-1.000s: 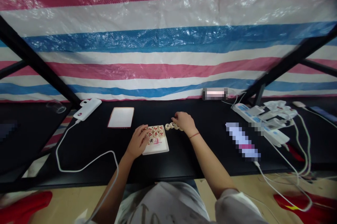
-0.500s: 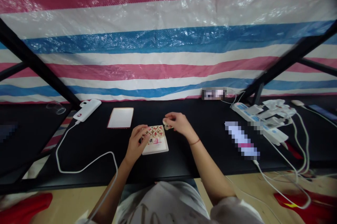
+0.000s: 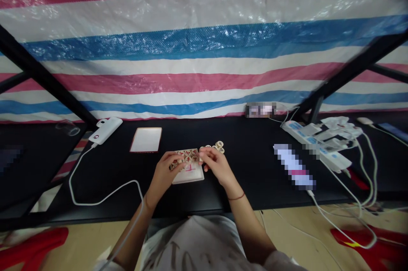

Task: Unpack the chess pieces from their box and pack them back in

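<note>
A small white box (image 3: 191, 176) lies on the black table in front of me, with several round wooden game pieces (image 3: 188, 154) marked in red and black in its far half. My left hand (image 3: 166, 172) rests at the box's left edge, fingers curled against the pieces. My right hand (image 3: 216, 165) is at the box's right edge, fingers pinched together over a piece; the piece itself is mostly hidden. A few loose round pieces (image 3: 218, 146) lie on the table just beyond my right hand.
A white lid or card (image 3: 146, 139) lies left of the box, and a white power bank (image 3: 105, 130) with its cable (image 3: 95, 200) further left. A power strip (image 3: 321, 145) with plugs and white cables sits at the right. Black frame bars and a striped tarp stand behind.
My right hand came back from the loose pieces beyond the box to the box's right edge, fingers pinched. My left hand stayed at the box's left side.
</note>
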A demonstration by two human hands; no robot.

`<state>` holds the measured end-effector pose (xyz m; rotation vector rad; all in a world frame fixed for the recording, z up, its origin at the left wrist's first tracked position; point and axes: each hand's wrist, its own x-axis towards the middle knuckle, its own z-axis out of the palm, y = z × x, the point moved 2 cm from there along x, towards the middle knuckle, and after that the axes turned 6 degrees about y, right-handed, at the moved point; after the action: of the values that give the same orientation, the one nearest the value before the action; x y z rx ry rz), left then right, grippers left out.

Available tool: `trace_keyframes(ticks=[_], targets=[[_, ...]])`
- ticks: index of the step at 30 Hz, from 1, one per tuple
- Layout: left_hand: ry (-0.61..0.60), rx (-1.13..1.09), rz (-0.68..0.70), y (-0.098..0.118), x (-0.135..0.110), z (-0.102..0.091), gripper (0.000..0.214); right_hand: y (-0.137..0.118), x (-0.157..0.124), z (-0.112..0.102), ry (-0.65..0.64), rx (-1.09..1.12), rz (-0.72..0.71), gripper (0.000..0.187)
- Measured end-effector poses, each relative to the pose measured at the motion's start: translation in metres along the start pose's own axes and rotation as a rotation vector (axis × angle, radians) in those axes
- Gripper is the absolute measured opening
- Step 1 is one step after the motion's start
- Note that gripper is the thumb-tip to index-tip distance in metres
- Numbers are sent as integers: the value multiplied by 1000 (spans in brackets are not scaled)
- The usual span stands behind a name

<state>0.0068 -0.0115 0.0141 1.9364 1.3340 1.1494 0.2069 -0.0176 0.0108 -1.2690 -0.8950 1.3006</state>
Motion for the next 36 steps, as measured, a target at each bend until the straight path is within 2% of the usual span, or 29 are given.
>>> trace_keyframes(ticks=[2,7,10,13,16,19,22,26,31,36], targets=[[-55,39,61,1,-2,3,11,1,-3,-8,35,-18,-19,39],[-253,195,304,3,-7,24,10,11,-14,-20,5,-86,-1,37],[-273,329,384,0,-7,32,13,14,-19,-22,-32,-159,-47,34],[-273,417,408,-1,-6,33,15,13,-24,-18,-45,-327,-166,27],[-224,421,398,0,-3,27,12,12,-28,-7,-23,-598,-325,26],[-98,368,359,-5,1,21,8,12,-32,9,-15,-895,-460,18],[19,304,326,-18,2,20,10,14,-34,23,-41,-1080,-530,9],[95,256,280,-33,1,23,13,14,-35,29,-57,-1178,-535,11],[109,223,245,-37,1,20,13,14,-35,28,-66,-1243,-498,20],[112,203,237,-37,2,18,13,15,-32,30,-22,-1292,-462,12]])
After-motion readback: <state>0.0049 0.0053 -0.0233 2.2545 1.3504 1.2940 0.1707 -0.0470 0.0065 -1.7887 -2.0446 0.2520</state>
